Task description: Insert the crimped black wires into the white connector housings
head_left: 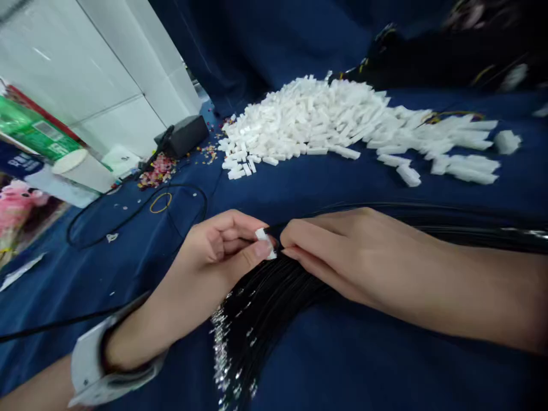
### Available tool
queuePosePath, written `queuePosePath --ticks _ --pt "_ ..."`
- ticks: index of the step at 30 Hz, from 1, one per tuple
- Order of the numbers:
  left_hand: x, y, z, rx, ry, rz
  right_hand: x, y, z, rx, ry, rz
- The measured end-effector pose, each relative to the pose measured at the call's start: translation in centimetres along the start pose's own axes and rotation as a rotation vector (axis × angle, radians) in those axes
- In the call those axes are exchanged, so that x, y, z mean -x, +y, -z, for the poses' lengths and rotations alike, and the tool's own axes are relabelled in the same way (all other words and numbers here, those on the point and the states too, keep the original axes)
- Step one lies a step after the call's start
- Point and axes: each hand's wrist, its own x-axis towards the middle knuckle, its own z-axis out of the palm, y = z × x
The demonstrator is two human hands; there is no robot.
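White piece (pixel 264 237) — pinched between closed fingers of left hand (pixel 214 257), just above black wires (pixel 278 291), with fingers of right hand (pixel 342 242) bunched close beside, hold unclear. Probably light, stiff, slightly slippery — best gripped by its long sides.

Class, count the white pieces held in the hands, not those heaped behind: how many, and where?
1: a white piece pinched in the left hand, beside the right hand and near the black wires. Another could be hidden within the right hand.
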Motion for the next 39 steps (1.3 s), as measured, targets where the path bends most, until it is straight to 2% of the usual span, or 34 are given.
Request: queuePosePath --ticks 3,6,12,16,21,30,39 --pt "-0.1 -0.2 0.2 -0.022 0.009 -0.041 -0.2 -0.3 0.3 0.2 0.186 0.092" --pt "-0.4 -0.3 0.4 -0.056 0.035 -0.101 -0.1 -0.7 0.4 0.283 0.281 0.169" --pt "-0.9 -0.4 0.9 -0.129 0.056 -0.154 0.3 -1.1 -0.3 0.068 0.139 0.157" --pt "-0.7 -0.5 1.3 -0.131 0.027 -0.151 0.0 -0.7 -0.3 -0.019 0.169 0.091" --pt "-0.9 -0.5 1.3 -0.044 0.048 -0.129 0.0 0.1 0.1 -0.03 0.259 -0.084" --pt "-0.8 0.0 1.1 0.02 0.17 -0.079 0.2 0.6 0.6 0.062 0.36 -0.095" --pt "-0.6 -0.5 1.6 -0.046 0.068 -0.139 0.0 0.9 0.2 0.084 0.353 -0.127"
